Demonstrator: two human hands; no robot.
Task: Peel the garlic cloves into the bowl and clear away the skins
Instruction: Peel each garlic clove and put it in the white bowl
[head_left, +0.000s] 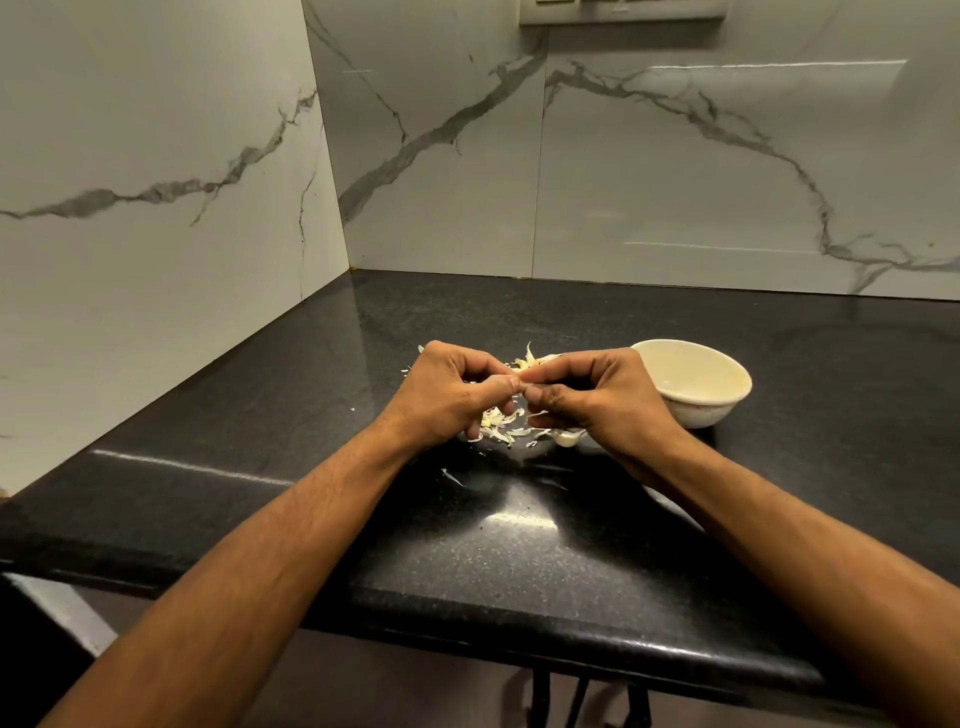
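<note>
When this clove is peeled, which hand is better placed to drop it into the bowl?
The right hand: the bowl stands just beside it, while the left hand is on the far side.

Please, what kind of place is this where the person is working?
Most likely a home kitchen corner. A dark polished stone countertop meets marble-look wall tiles, and both hands work above a pile of garlic skins beside a white bowl.

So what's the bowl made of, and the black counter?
The bowl looks like glazed ceramic, maybe melamine: cream, smooth, softly shiny. The counter looks like polished granite: black with pale speckles, and it mirrors the light like glass.
</note>
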